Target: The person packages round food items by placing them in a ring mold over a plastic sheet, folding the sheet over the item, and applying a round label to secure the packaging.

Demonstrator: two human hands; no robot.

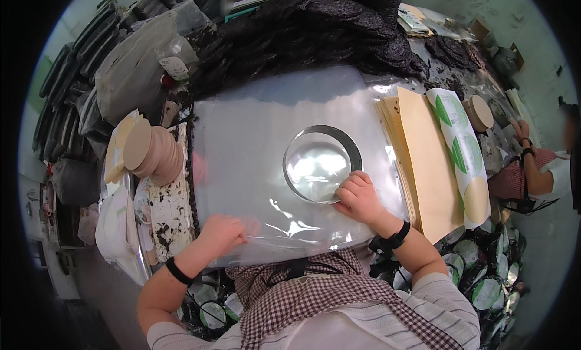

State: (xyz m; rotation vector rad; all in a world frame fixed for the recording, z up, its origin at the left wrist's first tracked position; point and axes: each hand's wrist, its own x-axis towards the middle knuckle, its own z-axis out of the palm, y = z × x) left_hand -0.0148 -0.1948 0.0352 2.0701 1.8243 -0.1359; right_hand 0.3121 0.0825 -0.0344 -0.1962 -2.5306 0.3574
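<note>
Before me lies a stack of clear plastic sheets (245, 159), glossy with reflections. A round metal ring (356, 152) rests on it, right of the middle, and the plastic shows through its opening. My right hand (358, 196) grips the near right part of the ring's wall, fingers over the rim. At the near left edge of the stack, my left hand (222, 234) pinches the plastic between thumb and fingers. The film there is lifted and creased. Both wrists wear black bands.
Dark flat round cakes (295, 36) are heaped behind the plastic. Cardboard discs (154, 152) stand at left. Tan paper sheets (431, 168) and a printed label sheet (458, 145) lie at right. Wrapped discs (481, 291) pile up below. Another person (540, 168) works at far right.
</note>
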